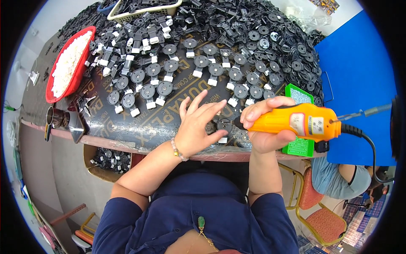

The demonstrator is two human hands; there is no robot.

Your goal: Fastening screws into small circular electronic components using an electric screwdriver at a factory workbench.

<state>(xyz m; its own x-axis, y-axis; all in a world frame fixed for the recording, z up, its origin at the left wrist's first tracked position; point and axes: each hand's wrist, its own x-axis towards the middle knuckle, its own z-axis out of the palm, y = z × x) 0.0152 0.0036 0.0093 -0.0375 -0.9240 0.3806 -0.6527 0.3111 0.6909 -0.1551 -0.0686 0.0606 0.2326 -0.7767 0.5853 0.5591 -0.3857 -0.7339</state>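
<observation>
Black disc part (224, 124), white-ended; left hand (195, 127) spread wide, right hand (265, 142) gripping orange screwdriver (323, 118).

One orange driver (302, 122) — one red basin (85, 63)

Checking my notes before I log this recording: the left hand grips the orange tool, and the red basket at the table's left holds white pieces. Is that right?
Not quite: the head view shows the right hand gripping the orange tool, not the left hand. The red basket at the table's left does hold white pieces.
</observation>
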